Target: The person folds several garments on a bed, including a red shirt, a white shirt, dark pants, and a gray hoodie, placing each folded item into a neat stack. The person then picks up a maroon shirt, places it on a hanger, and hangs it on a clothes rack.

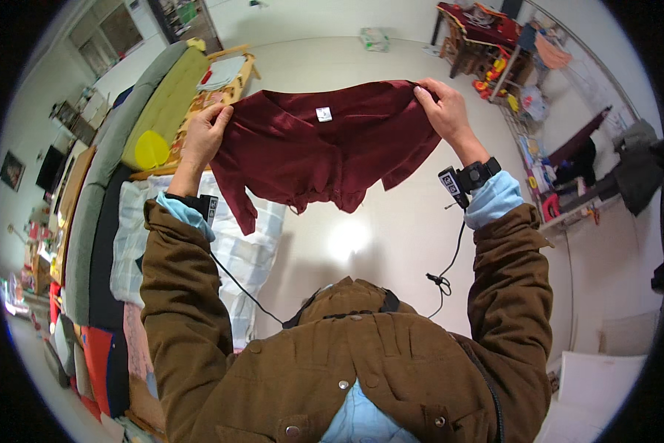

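A maroon long-sleeved top (pixel 332 149) hangs spread out in the air in front of me. My left hand (pixel 206 132) pinches it at one shoulder. At the opposite shoulder, my right hand (pixel 442 111) grips the cloth between thumb and fingers. Inside the wide neckline a small white label (pixel 323 114) shows, bearing writing. The gathered hem (pixel 326 202) hangs lowest in the middle, and one sleeve (pixel 246 216) dangles below my left hand. Most of the other sleeve lies behind or against the body of the top.
Along the left runs a sofa with a green cushion (pixel 163 105) and a yellow hand fan (pixel 152 149). A checked cloth (pixel 254 243) covers a surface beside my left arm. On the right stands a rack (pixel 564 205) with clothes. Cables (pixel 442 279) trail from both wrist devices.
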The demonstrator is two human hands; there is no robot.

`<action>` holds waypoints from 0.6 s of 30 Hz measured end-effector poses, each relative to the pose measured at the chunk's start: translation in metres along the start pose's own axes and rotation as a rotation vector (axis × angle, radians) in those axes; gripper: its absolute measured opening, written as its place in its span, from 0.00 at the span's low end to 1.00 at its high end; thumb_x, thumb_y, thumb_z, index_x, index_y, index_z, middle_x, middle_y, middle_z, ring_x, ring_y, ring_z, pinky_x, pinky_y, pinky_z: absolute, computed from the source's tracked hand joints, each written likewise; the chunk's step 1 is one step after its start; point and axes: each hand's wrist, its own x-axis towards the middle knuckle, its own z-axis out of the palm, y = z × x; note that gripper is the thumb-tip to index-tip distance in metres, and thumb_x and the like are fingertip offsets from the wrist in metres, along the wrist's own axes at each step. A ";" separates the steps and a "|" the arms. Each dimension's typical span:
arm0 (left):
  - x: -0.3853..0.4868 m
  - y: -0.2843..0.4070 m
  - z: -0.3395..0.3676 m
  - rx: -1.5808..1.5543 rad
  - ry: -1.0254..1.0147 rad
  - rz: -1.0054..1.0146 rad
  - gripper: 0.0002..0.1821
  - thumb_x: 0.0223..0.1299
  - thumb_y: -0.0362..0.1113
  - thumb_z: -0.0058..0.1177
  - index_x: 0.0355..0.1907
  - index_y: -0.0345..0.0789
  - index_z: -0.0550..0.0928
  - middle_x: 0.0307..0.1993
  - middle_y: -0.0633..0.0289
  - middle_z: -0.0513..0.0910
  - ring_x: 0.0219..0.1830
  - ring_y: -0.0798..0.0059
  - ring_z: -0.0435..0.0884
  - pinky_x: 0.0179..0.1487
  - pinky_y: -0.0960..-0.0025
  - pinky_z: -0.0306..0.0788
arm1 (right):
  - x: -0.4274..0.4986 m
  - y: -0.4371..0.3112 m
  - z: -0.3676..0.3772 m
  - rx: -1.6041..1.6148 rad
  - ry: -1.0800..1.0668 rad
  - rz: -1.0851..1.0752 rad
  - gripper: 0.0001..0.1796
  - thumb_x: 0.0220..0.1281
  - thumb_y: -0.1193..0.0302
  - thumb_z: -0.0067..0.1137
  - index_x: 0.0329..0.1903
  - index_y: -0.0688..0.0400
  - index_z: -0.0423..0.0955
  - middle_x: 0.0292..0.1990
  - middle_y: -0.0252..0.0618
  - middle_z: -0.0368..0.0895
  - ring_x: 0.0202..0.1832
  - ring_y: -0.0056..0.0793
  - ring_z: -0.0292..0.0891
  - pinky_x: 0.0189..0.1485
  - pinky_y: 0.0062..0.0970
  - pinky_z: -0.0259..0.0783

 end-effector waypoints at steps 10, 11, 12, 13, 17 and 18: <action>0.079 0.063 0.137 -0.142 -0.067 0.117 0.15 0.63 0.42 0.49 0.35 0.29 0.79 0.22 0.68 0.75 0.28 0.83 0.70 0.34 0.76 0.65 | -0.058 0.070 -0.123 -0.073 -0.088 0.236 0.16 0.52 0.61 0.55 0.35 0.61 0.77 0.29 0.41 0.80 0.31 0.29 0.75 0.37 0.25 0.69; 0.088 0.070 0.148 -0.125 -0.103 0.100 0.16 0.63 0.42 0.49 0.35 0.29 0.79 0.22 0.68 0.76 0.27 0.83 0.70 0.33 0.75 0.65 | -0.064 0.075 -0.129 -0.071 -0.078 0.248 0.16 0.52 0.60 0.55 0.35 0.61 0.77 0.29 0.41 0.80 0.31 0.29 0.75 0.37 0.25 0.69; 0.091 0.076 0.159 -0.149 -0.116 0.153 0.16 0.62 0.42 0.49 0.35 0.29 0.79 0.22 0.67 0.76 0.27 0.82 0.70 0.33 0.75 0.66 | -0.070 0.082 -0.137 -0.063 -0.081 0.309 0.16 0.53 0.60 0.57 0.36 0.60 0.78 0.30 0.40 0.81 0.32 0.27 0.76 0.38 0.24 0.70; 0.096 0.082 0.170 -0.155 -0.133 0.169 0.16 0.62 0.42 0.50 0.34 0.29 0.79 0.22 0.66 0.77 0.27 0.81 0.70 0.33 0.75 0.66 | -0.076 0.087 -0.144 -0.075 -0.047 0.312 0.16 0.53 0.60 0.57 0.36 0.60 0.78 0.30 0.40 0.82 0.32 0.27 0.76 0.39 0.24 0.70; 0.111 0.096 0.204 -0.085 -0.200 0.229 0.16 0.61 0.43 0.51 0.34 0.29 0.80 0.23 0.61 0.79 0.26 0.78 0.73 0.33 0.74 0.67 | -0.090 0.099 -0.166 -0.099 0.015 0.391 0.12 0.56 0.68 0.57 0.35 0.66 0.77 0.28 0.29 0.78 0.32 0.16 0.70 0.37 0.18 0.66; 0.117 0.097 0.213 -0.166 -0.231 0.196 0.16 0.60 0.44 0.51 0.35 0.30 0.81 0.23 0.59 0.79 0.27 0.77 0.74 0.33 0.73 0.68 | -0.091 0.100 -0.169 -0.068 0.024 0.387 0.12 0.57 0.68 0.57 0.35 0.66 0.77 0.29 0.29 0.78 0.32 0.15 0.69 0.37 0.17 0.66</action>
